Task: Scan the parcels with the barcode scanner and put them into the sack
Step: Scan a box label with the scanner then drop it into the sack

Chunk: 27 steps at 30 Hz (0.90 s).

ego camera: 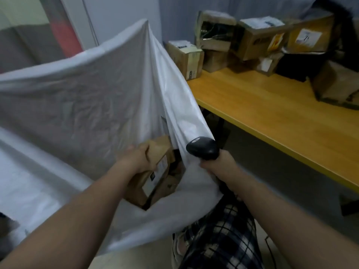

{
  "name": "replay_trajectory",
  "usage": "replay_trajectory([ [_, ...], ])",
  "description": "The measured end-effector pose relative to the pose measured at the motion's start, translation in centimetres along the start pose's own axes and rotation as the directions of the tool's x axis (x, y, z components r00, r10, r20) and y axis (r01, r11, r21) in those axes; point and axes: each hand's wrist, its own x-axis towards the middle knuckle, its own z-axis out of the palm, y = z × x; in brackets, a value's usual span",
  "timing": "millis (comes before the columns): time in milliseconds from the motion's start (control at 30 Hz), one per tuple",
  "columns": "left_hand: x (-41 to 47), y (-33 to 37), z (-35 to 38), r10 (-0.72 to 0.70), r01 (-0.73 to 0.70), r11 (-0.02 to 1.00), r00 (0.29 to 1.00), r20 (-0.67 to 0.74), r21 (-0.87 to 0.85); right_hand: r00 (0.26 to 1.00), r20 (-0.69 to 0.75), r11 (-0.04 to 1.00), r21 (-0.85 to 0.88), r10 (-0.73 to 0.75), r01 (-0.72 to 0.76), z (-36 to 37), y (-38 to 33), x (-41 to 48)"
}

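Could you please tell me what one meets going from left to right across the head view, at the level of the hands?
Sack → left hand gripping a parcel → scanner held in the right hand → table.

Left hand holds parcel in sack; right hand grips scanner.

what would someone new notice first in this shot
The big white sack fills the left half of the view. At its mouth, low in the middle, the left hand holds a cardboard parcel, while the right hand grips the black barcode scanner by the sack's edge. More parcels are piled at the back of the wooden table on the right.
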Motion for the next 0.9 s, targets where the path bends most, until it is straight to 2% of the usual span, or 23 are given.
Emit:
replay_trajectory([
  [67, -1.2, 0.1, -2.7, 0.006, -0.015, 0.996, 0.995, -0.095, -0.090, 0.998, -0.062, 0.979, 0.204, -0.013, 0.026, -1.5, -3.0, -0.8],
  [167, -2.4, 0.7, -5.6, 0.001, -0.024, 0.994, 0.978, -0.209, -0.106, 0.982, -0.130, 0.901, 0.396, -0.139, 0.180, -4.2, -7.8, -1.8],
  [233, -2.9, 1.4, -6.6, 0.035, -0.065, 0.991, 0.967, -0.253, -0.114, 0.974, -0.179, 0.831, 0.514, -0.139, 0.213, -5.5, -9.4, -2.4],
  [400, -2.3, 3.6, -6.1, 0.133, -0.192, 0.958, 0.956, -0.262, -0.214, 0.981, -0.192, 0.862, 0.493, -0.021, 0.115, -6.9, -8.2, -3.3],
  [533, -2.1, 5.1, -5.2, 0.146, -0.200, 0.959, 0.956, -0.255, -0.201, 0.974, -0.223, 0.846, 0.514, -0.029, 0.143, -7.5, -7.9, -3.4],
  [600, -1.6, 5.8, -4.6, 0.147, -0.190, 0.973, 0.947, -0.284, -0.130, 0.976, -0.213, 0.840, 0.521, -0.044, 0.151, -7.4, -7.7, -3.5],
  [667, -0.5, 6.5, -3.9, 0.108, -0.159, 0.978, 0.938, -0.328, -0.134, 0.975, -0.212, 0.813, 0.557, -0.061, 0.172, -7.3, -7.2, -3.5],
  [733, 0.6, 7.5, -3.0, 0.047, -0.155, 0.939, 0.942, -0.332, -0.308, 0.974, -0.217, 0.756, 0.626, -0.069, 0.193, -7.4, -6.5, -3.4],
  [800, 1.5, 8.8, -1.7, 0.004, -0.144, 0.826, 0.968, -0.251, -0.545, 0.976, -0.211, 0.709, 0.679, -0.061, 0.191, -7.8, -5.7, -3.2],
  [833, 1.8, 9.3, -0.9, -0.005, -0.123, 0.788, 0.978, -0.206, -0.603, 0.977, -0.206, 0.701, 0.689, -0.054, 0.184, -8.0, -5.3, -3.0],
  [900, 2.1, 9.9, 0.7, -0.016, -0.081, 0.799, 0.988, -0.157, -0.596, 0.978, -0.207, 0.707, 0.687, -0.029, 0.166, -8.4, -4.6, -2.6],
])
